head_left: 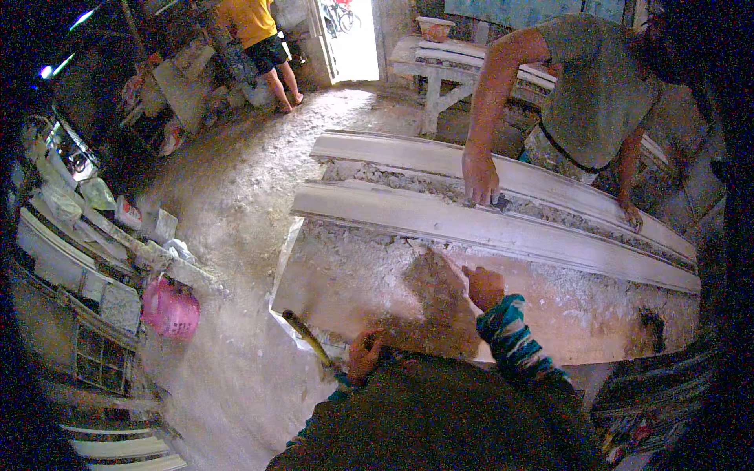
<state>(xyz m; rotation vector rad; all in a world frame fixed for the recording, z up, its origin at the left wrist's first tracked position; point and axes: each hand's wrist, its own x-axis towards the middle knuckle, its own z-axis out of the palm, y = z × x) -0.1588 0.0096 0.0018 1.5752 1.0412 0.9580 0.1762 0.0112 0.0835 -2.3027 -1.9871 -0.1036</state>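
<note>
A smeared surface is filling the centre; a long pale moulding is crossing it, slanting down rightward. The right hand, nearer, is sitting just below, fingers curling, perhaps pinching something; I cannot tell. The left hand is bending its fingers at lower centre, hold unclear.

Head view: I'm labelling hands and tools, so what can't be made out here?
In the head view:
Right hand: whether it grips anything; blurred and curled.
Dark object at the co-worker's hand: its kind; small and blurred.
Yellow-shirted person: head, cut off by the top edge.
Bicycle: details, lost in the doorway's glare.
</note>
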